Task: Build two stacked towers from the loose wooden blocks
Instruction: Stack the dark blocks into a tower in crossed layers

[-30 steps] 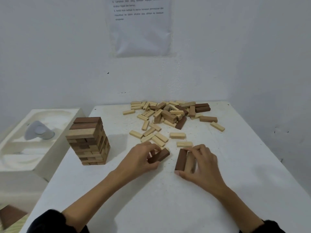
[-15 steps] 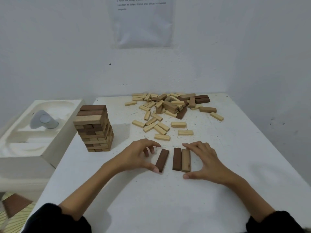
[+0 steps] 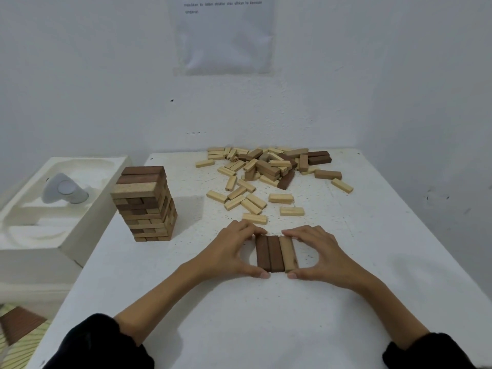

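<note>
Three blocks lie side by side as a row [image 3: 275,253] on the white table [image 3: 239,315]: two dark brown on the left, one light on the right. My left hand [image 3: 231,251] curls round the row's left side, thumb at the near end and fingers at the far end. My right hand [image 3: 319,253] mirrors it on the right side. Together they squeeze the row. A finished tower [image 3: 145,203] of mixed dark and light blocks stands at the table's left. A pile of loose blocks [image 3: 266,169] lies at the far middle.
Scattered light blocks [image 3: 254,218] lie just beyond my hands. A white moulded tray [image 3: 53,209] with a grey object [image 3: 64,189] sits left of the table. A wall with a paper sheet [image 3: 223,35] closes the far side, and another wall runs along the right.
My left hand set down its dark block and slid it against the other two. Both hands have closed in on the row's sides. The camera has tilted down.
</note>
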